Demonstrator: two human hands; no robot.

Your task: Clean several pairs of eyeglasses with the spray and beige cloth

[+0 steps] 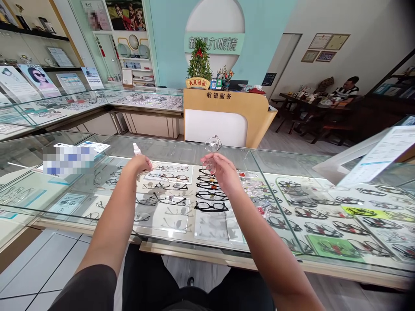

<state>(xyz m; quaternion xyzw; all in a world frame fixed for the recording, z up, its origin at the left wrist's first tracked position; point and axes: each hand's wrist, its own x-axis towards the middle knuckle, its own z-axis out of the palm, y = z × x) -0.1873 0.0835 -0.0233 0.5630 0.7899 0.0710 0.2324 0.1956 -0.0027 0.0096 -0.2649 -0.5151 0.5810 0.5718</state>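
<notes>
My left hand (140, 164) is closed round a small white spray bottle (136, 149), whose nozzle sticks up above my fingers. My right hand (220, 169) pinches a pair of clear-framed glasses (212, 149) and holds them upright above the glass counter (181, 151). Both hands hover over the counter top, about a hand's width apart. Under the glass lie rows of dark-framed glasses (210, 196) on white trays.
A blurred card stand (69, 157) rests on the counter at the left. A tilted clear sign holder (372, 157) stands at the right. Behind are a wooden cashier desk (227, 114), more display cases (65, 106) and a seated person (346, 90) at a far table.
</notes>
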